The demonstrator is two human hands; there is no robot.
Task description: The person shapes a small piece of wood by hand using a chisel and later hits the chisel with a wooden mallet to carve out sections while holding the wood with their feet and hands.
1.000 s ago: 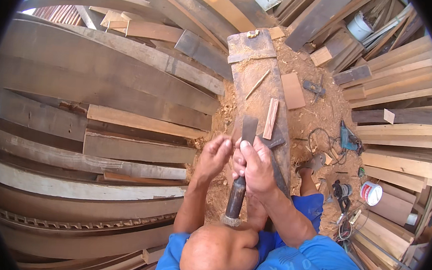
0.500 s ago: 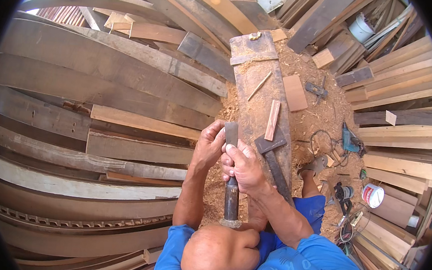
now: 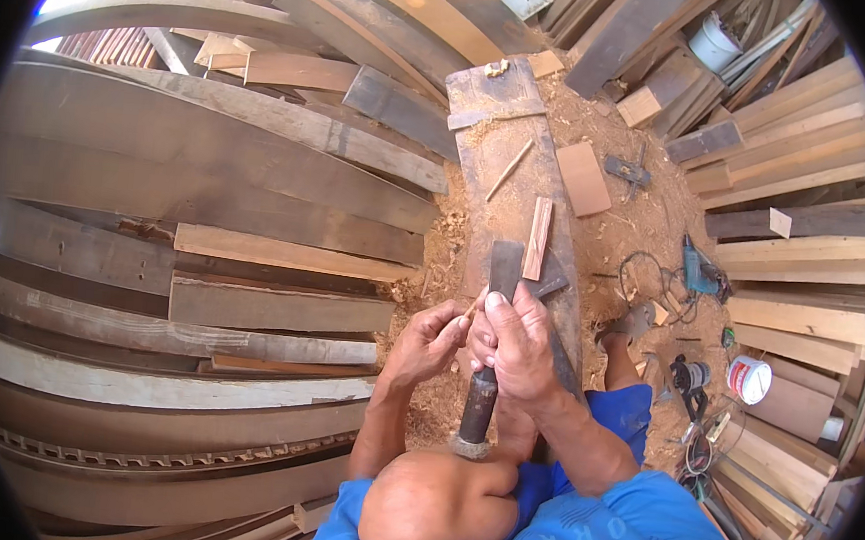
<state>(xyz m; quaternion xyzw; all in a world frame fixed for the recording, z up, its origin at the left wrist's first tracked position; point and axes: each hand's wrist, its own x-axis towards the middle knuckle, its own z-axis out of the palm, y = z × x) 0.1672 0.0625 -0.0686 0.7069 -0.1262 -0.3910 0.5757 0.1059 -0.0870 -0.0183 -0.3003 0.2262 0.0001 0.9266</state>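
My right hand (image 3: 517,351) grips a wide chisel (image 3: 506,267) just below its steel blade, the edge pointing away from me. Its dark round handle, frayed at the butt, reaches back toward my body. Beside it, my left hand (image 3: 430,342) pinches a thin wooden stick (image 3: 476,303), whose tip lies near the blade's left side. Beneath both hands runs a worn plank bench (image 3: 495,94) strewn with shavings. On it lie a small wooden block (image 3: 538,239), a slim pointed stick (image 3: 509,170) and a dark hammer (image 3: 552,281), partly hidden behind my right hand.
Long planks (image 3: 279,309) are stacked on the left, and more timber (image 3: 805,256) on the right. Right of the bench, on shavings, lie a reddish board (image 3: 583,178), a dark tool with a crossbar (image 3: 627,170) and a corded teal drill (image 3: 701,271). A white tub (image 3: 748,379) stands farther right.
The chisel has shifted right in my right hand. My left hand has come away from the blade and dropped lower; a thin stick now shows in its fingers.
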